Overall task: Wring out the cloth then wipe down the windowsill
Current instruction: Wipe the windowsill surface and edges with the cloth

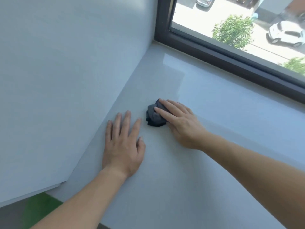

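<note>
Our windowsill (214, 129) is shut in on its left by the white side wall (66, 80) and along its far edge by the dark window frame (214, 53). Its near edge shows at the lower left above a green patch of floor (41, 207). Bare, glossy surface runs open to the right and toward the glass. Beyond the pane we see a tree (232, 30) and a white car (287, 33). On the sill, only our own left grip (123, 146) lies near the cloth, flat and palm down close to the wall, fingers straight and spread, holding nothing. The dark grey cloth (152, 117) sits bunched on the sill just beyond that hand. Our right grip (181, 124) presses on the cloth's right part with fingers extended, not curled round it.
</note>
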The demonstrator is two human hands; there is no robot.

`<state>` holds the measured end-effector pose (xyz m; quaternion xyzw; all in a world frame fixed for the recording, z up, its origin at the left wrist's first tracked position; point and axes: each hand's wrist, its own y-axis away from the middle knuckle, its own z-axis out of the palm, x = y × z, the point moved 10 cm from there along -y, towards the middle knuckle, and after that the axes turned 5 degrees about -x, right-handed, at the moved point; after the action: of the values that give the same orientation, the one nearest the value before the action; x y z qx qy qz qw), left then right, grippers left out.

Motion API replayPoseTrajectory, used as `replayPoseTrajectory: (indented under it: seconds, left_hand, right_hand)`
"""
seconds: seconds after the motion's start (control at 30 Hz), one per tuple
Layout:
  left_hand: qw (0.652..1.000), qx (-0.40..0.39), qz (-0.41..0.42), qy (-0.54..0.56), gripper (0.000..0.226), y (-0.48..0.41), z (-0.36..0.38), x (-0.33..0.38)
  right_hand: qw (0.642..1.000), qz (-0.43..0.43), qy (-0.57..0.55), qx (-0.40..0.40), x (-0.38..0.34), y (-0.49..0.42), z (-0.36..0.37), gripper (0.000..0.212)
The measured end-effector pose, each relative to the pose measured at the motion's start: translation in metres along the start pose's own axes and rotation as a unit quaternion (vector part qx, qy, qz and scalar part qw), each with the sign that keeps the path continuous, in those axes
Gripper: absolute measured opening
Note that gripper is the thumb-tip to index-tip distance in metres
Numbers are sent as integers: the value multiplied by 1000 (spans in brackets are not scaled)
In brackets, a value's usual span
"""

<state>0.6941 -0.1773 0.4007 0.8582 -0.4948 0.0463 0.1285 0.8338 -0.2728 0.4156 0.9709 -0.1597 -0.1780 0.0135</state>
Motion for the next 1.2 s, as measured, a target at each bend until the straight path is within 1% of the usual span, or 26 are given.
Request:
replayPoseTrajectory:
  seconds: [0.03, 0.1, 0.17, 0.2, 0.27, 0.3, 0.37, 0.4, 0.47, 0.5, 0.53, 0.6, 0.67, 0.7, 0.77, 0.83, 0.9, 0.97, 1.0, 1.03, 1.07, 1.17, 1.2]
  left_hand:
    - [1000, 0, -1, -4, 61, 0, 0, 0]
    - [1000, 5, -2, -11, 61, -1, 0, 0]
    - [1000, 8, -2, -16, 62, -1, 0, 0]
    - [1000, 10, -2, -16, 62, -2, 0, 0]
    - [1000, 12, -4, -17, 62, -3, 1, -1]
    - [1000, 10, -4, -17, 62, -2, 1, -2]
    - [1000, 10, -6, -17, 62, -2, -1, -1]
    - [1000, 9, -7, -14, 62, -1, -1, -1]
    - [1000, 6, -7, -8, 62, -1, -1, -1]
    - [1000, 8, -8, -8, 62, -1, -2, -1]
    - [1000, 11, -7, -10, 62, -1, -2, 0]
    - [1000, 14, -8, -14, 62, -1, -3, -1]
    - [1000, 19, -6, -13, 62, -2, -2, -1]
    - [1000, 21, -4, -12, 62, -2, -2, -1]
    - [1000, 24, -4, -8, 62, -2, -2, -1]
    - [1000, 20, -6, -5, 62, -2, -2, -2]
    - [1000, 20, -7, -5, 62, -1, -3, -2]
    - [1000, 22, -11, -1, 61, -1, -4, -2]
    - [1000, 24, -11, 0, 62, 0, -5, -1]
    - [1000, 28, -8, 2, 62, 0, -6, 0]
    - [999, 33, -6, 6, 62, -1, -7, 1]
    - [999, 51, -5, 14, 63, -1, -9, 1]
    - [998, 58, -7, 19, 64, -1, -10, 0]
  right_hand:
    - [1000, 12, 12, 3, 20, -2, -7, 58]
    - [991, 124, 20, 44, 87, -15, -33, 59]
    - [965, 248, 9, 80, 145, -22, -58, 59]
    - [950, 297, 1, 94, 159, -22, -64, 59]
    - [930, 352, -2, 106, 150, -18, -59, 60]
    - [933, 344, -1, 106, 132, -13, -53, 61]
    - [958, 267, 13, 108, 86, -1, -37, 60]
    - [969, 230, 10, 89, 70, 7, -28, 60]
    - [982, 182, 6, 57, 72, 14, -27, 59]
    - [981, 183, 14, 55, 86, 9, -34, 59]
    - [977, 204, 25, 65, 106, 3, -42, 59]
    - [956, 278, 19, 95, 151, -10, -61, 59]
    - [930, 355, -7, 101, 183, -18, -68, 60]
    - [922, 372, -10, 106, 185, -21, -68, 60]
    - [925, 362, -15, 113, 167, -18, -64, 58]
    - [949, 300, -16, 93, 127, -2, -49, 57]
    - [981, 186, 8, 45, 65, 28, -21, 59]
    - [997, 75, 24, -3, 22, 58, 0, 62]
    - [999, 44, 22, -19, 24, 60, 1, 61]
    - [998, 48, 21, -21, 38, 53, -4, 59]
    - [996, 83, 25, -10, 57, 39, -13, 57]
    - [968, 246, -14, 41, 107, 1, -35, 58]
    - [962, 267, -23, 52, 104, -3, -34, 58]
